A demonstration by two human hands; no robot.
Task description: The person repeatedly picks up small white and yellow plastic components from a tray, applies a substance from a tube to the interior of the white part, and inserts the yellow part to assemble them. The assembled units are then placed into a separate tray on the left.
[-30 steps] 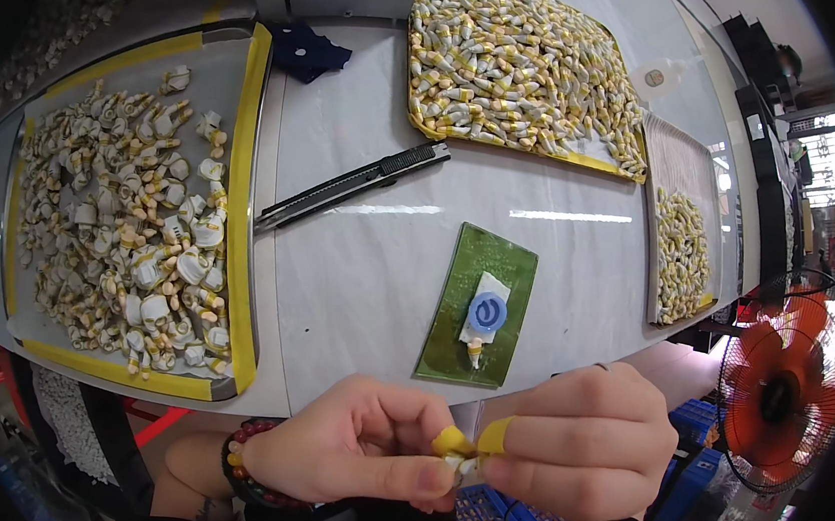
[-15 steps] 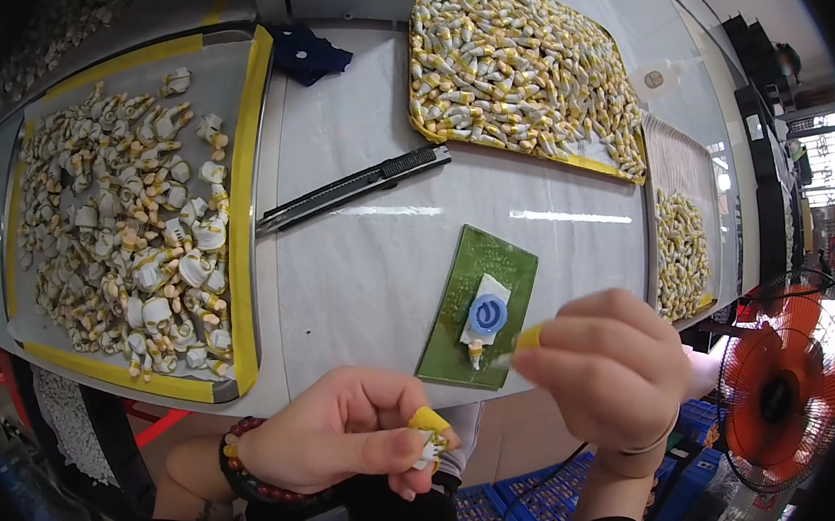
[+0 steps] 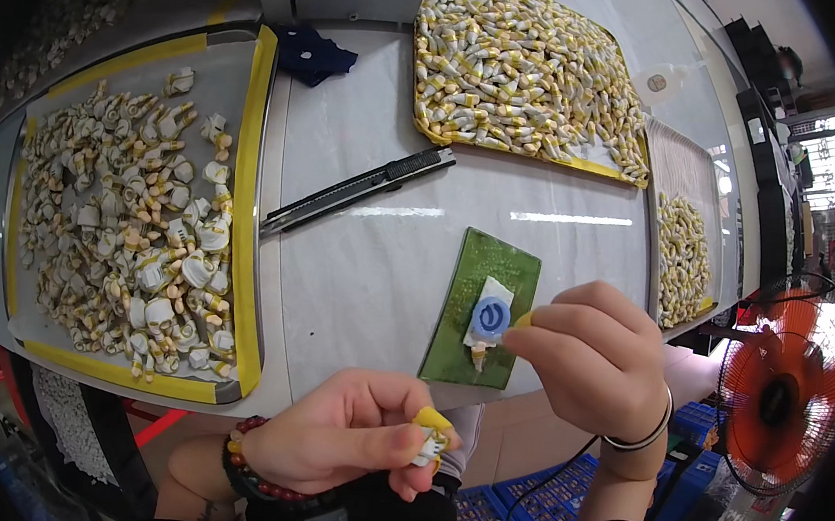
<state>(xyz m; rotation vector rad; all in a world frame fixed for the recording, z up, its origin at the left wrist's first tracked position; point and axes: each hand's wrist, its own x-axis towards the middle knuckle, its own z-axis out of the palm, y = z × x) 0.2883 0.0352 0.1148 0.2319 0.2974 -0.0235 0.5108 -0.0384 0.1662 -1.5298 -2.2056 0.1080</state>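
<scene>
My left hand pinches a small white figurine part with dark markings between thumb and fingers, low in front of me. A yellow finger cot covers one of its fingertips. On the table's near edge lies a green mat, bearing a white pad with a round blue cap on top. A small white-and-yellow piece sits just below the cap. My right hand, also with a yellow-covered fingertip, is closed beside the cap's right edge; whatever its fingers hold is hidden.
A yellow-edged tray of white figurine parts stands at left. Farther off, another tray is full of small white-and-yellow pieces; a third tray is at right. A black utility knife lies between. An orange fan stands right.
My right hand has moved slightly down and left, bringing its fingertips to the blue cap's edge. My left hand keeps its hold on the figurine part, nearly still.
</scene>
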